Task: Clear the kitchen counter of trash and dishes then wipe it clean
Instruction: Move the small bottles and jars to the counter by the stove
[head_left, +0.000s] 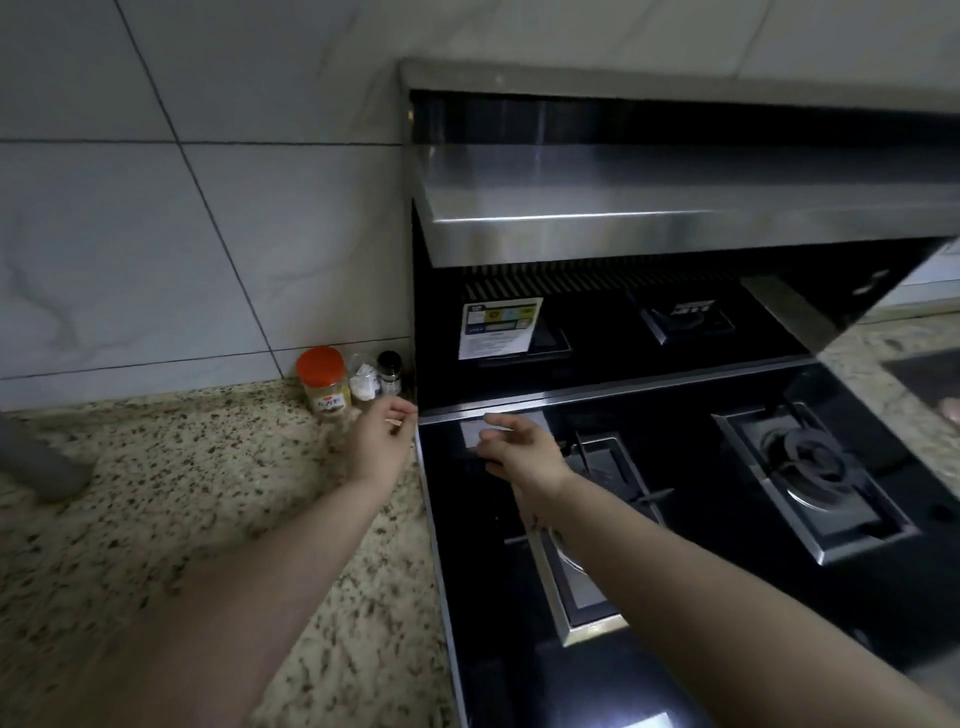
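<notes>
My left hand (382, 436) hovers over the speckled granite counter (171, 493) at the stove's left edge. Its fingers are curled together and seem to pinch a thin pale scrap (396, 422), too small to identify. My right hand (519, 447) reaches over the back left corner of the black glass stove (691, 519). Its fingers are loosely extended toward the left hand, just above a grey sticker (471, 434) on the glass, and they hold nothing that I can see. The two hands are a short gap apart.
An orange-lidded spice jar (323, 385), a small clear bag (362, 383) and a black-capped shaker (389, 373) stand against the tiled wall. A grey cylinder (39, 460) lies at the left. The range hood (675, 218) overhangs two burners (815, 462).
</notes>
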